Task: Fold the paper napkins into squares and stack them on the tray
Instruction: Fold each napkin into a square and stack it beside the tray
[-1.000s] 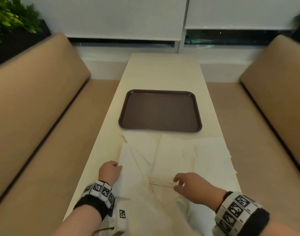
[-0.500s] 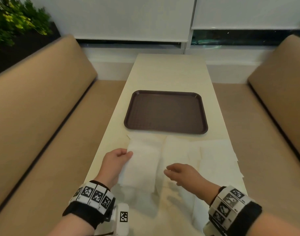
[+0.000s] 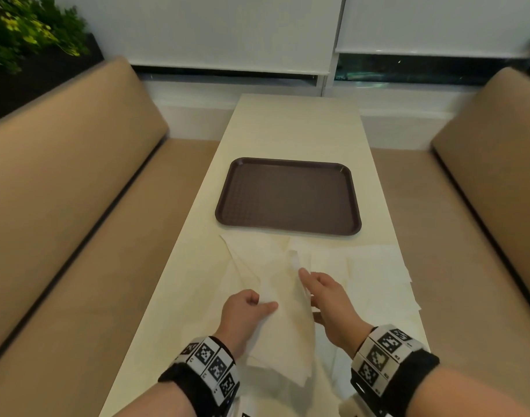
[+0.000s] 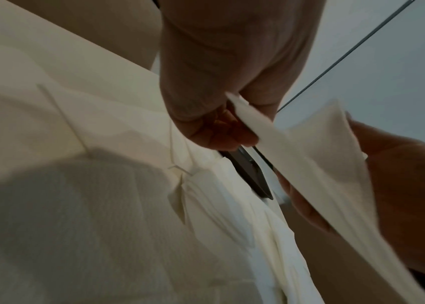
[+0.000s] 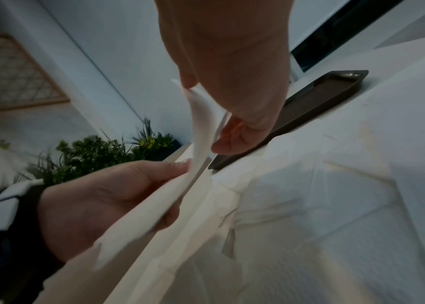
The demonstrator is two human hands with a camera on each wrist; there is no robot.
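Note:
A dark brown tray (image 3: 288,197) sits bare in the middle of the cream table (image 3: 297,127). Several unfolded white napkins (image 3: 369,275) lie spread between the tray and me. One napkin (image 3: 288,323) is lifted off the pile and hangs between my hands. My left hand (image 3: 263,303) pinches its left edge between thumb and curled fingers, as the left wrist view shows for the left hand (image 4: 232,123) and the napkin (image 4: 297,164). My right hand (image 3: 306,284) grips the opposite edge; in the right wrist view the right hand (image 5: 203,115) has the napkin (image 5: 201,131) between thumb and fingers.
Tan padded benches (image 3: 77,182) run along both sides of the narrow table. A green plant (image 3: 26,31) stands at the back left. White blinds and a window (image 3: 408,70) close off the far end. The table's right edge lies close under the napkin pile.
My left hand has lifted a napkin from the left of the pile toward the middle. My right hand has moved forward and taken its other edge.

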